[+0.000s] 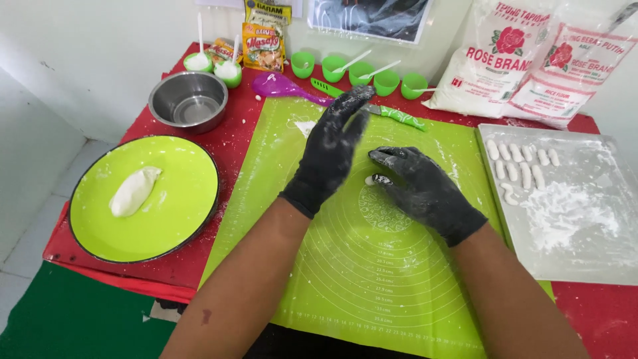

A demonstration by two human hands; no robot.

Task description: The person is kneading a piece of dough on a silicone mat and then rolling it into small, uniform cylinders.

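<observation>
Green mat [372, 279]: near half bare, open passage toward the front edge. Both hands [332, 149] [425, 189] occupy mat centre. Far edge blocked by a knife [392, 113], a purple spoon [282, 86] and a row of green cups [359, 70]. Right side: tray [585, 259] with dough pieces [522, 163] just beside the mat. Left: green plate [173, 219] and steel bowl [188, 100], narrow red bench [226, 143] strip between them and the mat.

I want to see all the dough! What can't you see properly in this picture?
- Small dough piece: mostly hidden under the right hand, head view.
- Green knife: its middle is covered by the left hand.
- Flour bags: tops cut off by the picture's upper edge.
- Steel bowl: contents too unclear to tell.
</observation>
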